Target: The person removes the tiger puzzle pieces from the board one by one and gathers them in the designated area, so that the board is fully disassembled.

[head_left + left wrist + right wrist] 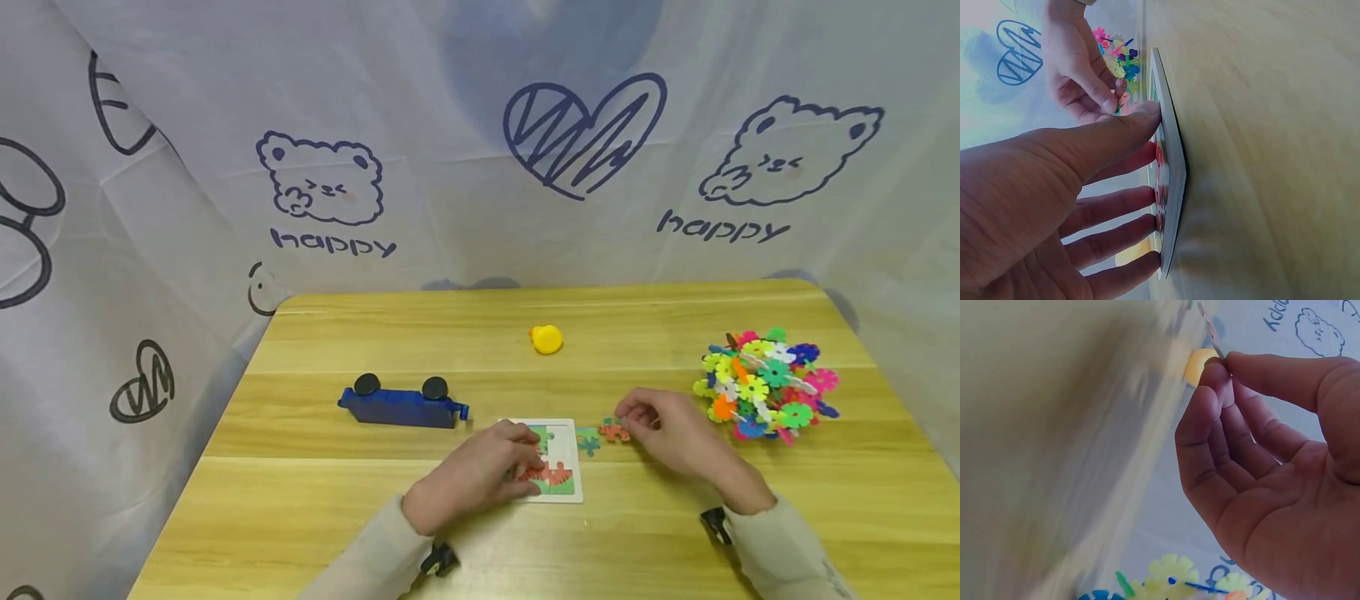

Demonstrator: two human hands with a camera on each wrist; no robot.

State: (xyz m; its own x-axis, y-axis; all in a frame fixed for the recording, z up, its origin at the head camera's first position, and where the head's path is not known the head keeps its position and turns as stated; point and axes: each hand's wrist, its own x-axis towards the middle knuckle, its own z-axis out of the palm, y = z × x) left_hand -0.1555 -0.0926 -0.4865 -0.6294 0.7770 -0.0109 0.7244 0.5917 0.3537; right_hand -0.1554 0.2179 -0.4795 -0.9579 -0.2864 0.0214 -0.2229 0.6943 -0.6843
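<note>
A small white-framed jigsaw puzzle (562, 440) lies on the table, partly filled with green and red pieces. My left hand (480, 468) covers its left side; in the left wrist view its thumb and spread fingertips rest on the puzzle's face. Just right of the frame, my right hand (671, 429) pinches an orange-red puzzle piece (613, 431) between thumb and index finger. In the right wrist view that piece (1209, 326) appears edge-on, raised from the tabletop. Between frame and pinched piece is a green-blue puzzle piece (588, 442).
A blue toy vehicle (402, 407) lies with its black wheels upward, left of the puzzle. Behind the puzzle sits a yellow rubber duck (547, 339). Colourful flower-shaped plastic pieces (765, 387) form a heap at the right, close to my right hand. A printed white curtain (450, 183) hangs behind the table.
</note>
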